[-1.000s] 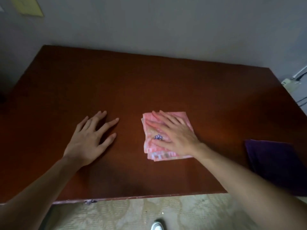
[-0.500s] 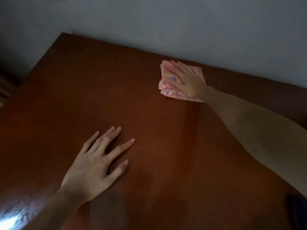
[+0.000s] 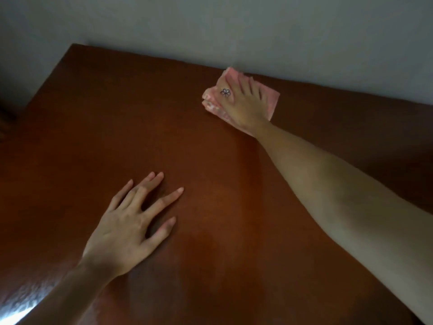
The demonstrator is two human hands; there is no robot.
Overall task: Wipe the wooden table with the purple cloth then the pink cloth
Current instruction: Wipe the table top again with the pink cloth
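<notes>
While a patch of glare glints at the lower left corner of the frame, the left hand (image 3: 127, 227) lies palm-down on the wooden table (image 3: 98, 127) in the lower left, fingers fanned apart and holding nothing. Up toward the upper right of centre, the right arm stretches long across the frame and the right hand (image 3: 241, 103) sits flat, fingers splayed, pressing on the folded pink cloth (image 3: 271, 100), which lies at the table's far edge just against the grey wall (image 3: 210, 26).
</notes>
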